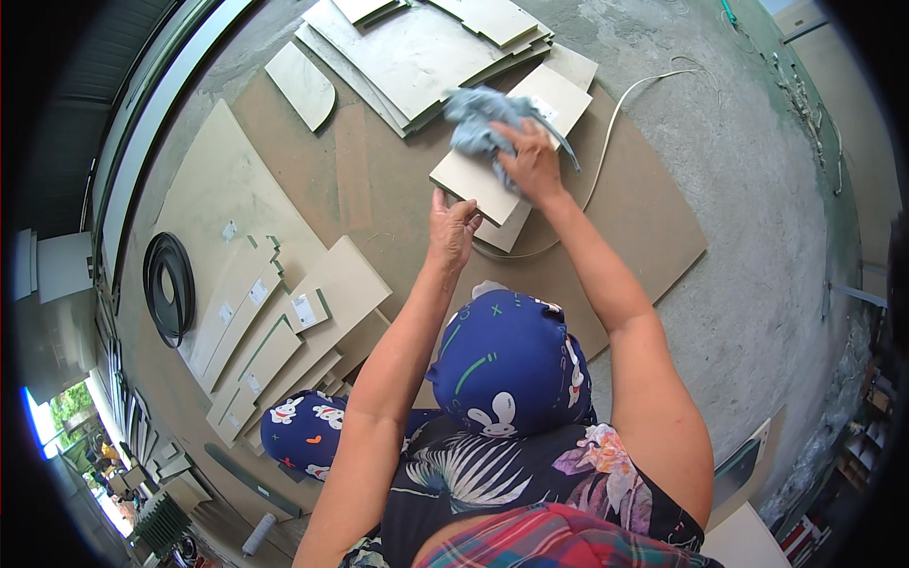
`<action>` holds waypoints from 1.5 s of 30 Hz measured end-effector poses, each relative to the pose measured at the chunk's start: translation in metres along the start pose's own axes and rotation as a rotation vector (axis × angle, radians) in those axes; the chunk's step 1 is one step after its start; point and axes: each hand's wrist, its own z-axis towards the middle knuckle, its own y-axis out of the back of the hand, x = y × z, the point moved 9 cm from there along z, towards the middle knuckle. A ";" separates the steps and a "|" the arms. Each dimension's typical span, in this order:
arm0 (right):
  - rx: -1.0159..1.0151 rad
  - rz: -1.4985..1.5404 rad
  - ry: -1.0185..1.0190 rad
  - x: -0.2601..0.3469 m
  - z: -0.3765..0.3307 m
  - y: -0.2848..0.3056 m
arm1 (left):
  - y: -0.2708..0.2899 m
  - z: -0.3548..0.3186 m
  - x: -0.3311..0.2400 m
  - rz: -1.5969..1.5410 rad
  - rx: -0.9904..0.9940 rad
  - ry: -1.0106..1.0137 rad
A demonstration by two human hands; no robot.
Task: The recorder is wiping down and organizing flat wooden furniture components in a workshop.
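A pale rectangular board [471,184] with a dark edge lies slanted in front of me, on top of other boards. My left hand [454,227] grips its near left end, with the fingers closed round the edge and the thumb near the top face. My right hand [532,163] is closed on a crumpled light blue cloth [479,123], which rests on the top face of the board. The cloth is blurred by motion. Part of a white label shows on the board beyond my right hand. Another pale board [506,233] sticks out beneath the near end.
A stack of pale panels [407,57] stands beyond, with a round-cornered panel [301,87] beside it. Labelled boards [275,341] and a black edging roll [170,289] lie left. A white cord [606,142] curves across the brown sheet [653,237] at right.
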 end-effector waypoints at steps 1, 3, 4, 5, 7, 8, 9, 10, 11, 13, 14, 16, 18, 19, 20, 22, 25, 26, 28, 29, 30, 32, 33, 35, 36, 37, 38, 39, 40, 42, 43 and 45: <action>-0.047 -0.051 -0.045 -0.025 0.007 0.000 | -0.004 0.000 0.004 -0.009 -0.018 0.014; -0.093 -0.096 -0.083 -0.034 0.011 0.000 | -0.002 0.002 0.005 -0.019 -0.042 0.020; -0.035 -0.052 -0.084 -0.023 0.008 -0.003 | 0.003 0.005 0.003 -0.047 -0.071 0.010; 0.023 -0.009 -0.085 -0.012 0.004 -0.007 | 0.009 0.009 0.003 -0.077 -0.100 0.000; 0.034 0.078 0.004 0.019 -0.013 -0.007 | 0.007 0.013 -0.002 -0.114 -0.070 -0.025; 0.049 0.139 0.042 0.037 -0.021 -0.004 | 0.007 0.013 -0.007 -0.146 -0.042 -0.049; 0.048 0.133 0.041 0.046 -0.028 0.003 | 0.008 0.012 -0.008 -0.158 -0.008 -0.047; 0.101 0.144 0.050 0.053 -0.035 0.002 | 0.013 0.010 -0.009 -0.159 -0.005 -0.043; 0.153 0.158 0.061 0.059 -0.040 -0.002 | 0.017 0.004 -0.010 -0.138 0.006 -0.028; 0.131 0.137 0.101 0.061 -0.048 -0.006 | 0.026 -0.011 -0.012 -0.081 -0.003 0.013; 0.113 0.119 0.145 0.063 -0.051 -0.009 | 0.033 -0.016 -0.015 -0.077 -0.001 0.016; 0.111 0.131 0.153 0.065 -0.049 -0.016 | 0.055 -0.031 -0.023 -0.034 -0.052 0.025; 0.092 0.147 0.163 0.054 -0.040 -0.021 | 0.073 -0.044 -0.036 -0.005 -0.076 0.001; 0.076 0.116 0.153 0.040 -0.034 -0.026 | 0.082 -0.049 -0.040 0.030 -0.103 0.017; 0.047 0.087 0.105 0.021 -0.028 -0.027 | 0.090 -0.053 -0.042 0.064 -0.131 0.034; 0.062 0.028 -0.001 -0.026 -0.011 -0.035 | 0.094 -0.062 -0.052 0.077 -0.154 0.012; 0.021 -0.185 -0.211 -0.136 0.007 -0.026 | 0.087 -0.064 -0.055 0.084 -0.147 0.012; 0.022 -0.297 -0.266 -0.163 0.008 -0.015 | 0.082 -0.066 -0.057 0.095 -0.150 0.023; -0.025 -0.391 -0.383 -0.193 0.011 0.013 | 0.079 -0.067 -0.061 0.099 -0.159 0.025; -0.072 -0.375 -0.448 -0.200 0.013 0.026 | 0.078 -0.067 -0.063 0.108 -0.158 0.024; -0.068 -0.369 -0.431 -0.186 0.019 0.029 | 0.077 -0.064 -0.066 0.115 -0.161 0.016; -0.223 -0.017 -0.336 -0.123 0.016 0.040 | 0.083 -0.066 -0.076 0.123 -0.199 -0.008; -0.185 0.112 -0.260 -0.076 0.012 0.041 | 0.085 -0.069 -0.078 0.141 -0.212 -0.008; -0.048 0.327 -0.083 0.019 -0.010 0.031 | 0.082 -0.068 -0.082 0.135 -0.197 -0.012; 0.046 0.411 0.023 0.057 -0.025 0.023 | 0.076 -0.064 -0.083 0.135 -0.162 -0.018; 0.116 0.372 0.110 0.086 -0.045 0.011 | 0.074 -0.060 -0.082 0.135 -0.152 -0.014; 0.186 0.334 0.199 0.103 -0.058 -0.003 | 0.073 -0.058 -0.084 0.133 -0.156 -0.019; 0.192 0.339 0.206 0.099 -0.058 -0.008 | 0.074 -0.058 -0.084 0.179 -0.159 0.004; 0.145 0.302 0.184 0.086 -0.054 -0.008 | 0.074 -0.059 -0.083 0.224 -0.167 0.023; 0.016 0.180 0.102 0.038 -0.044 -0.007 | 0.076 -0.060 -0.082 0.247 -0.218 0.034; -0.065 0.093 0.041 -0.002 -0.039 -0.005 | 0.074 -0.062 -0.084 0.223 -0.215 -0.003; -0.034 -0.129 -0.266 -0.105 -0.033 -0.002 | 0.065 -0.060 -0.089 0.184 -0.194 -0.059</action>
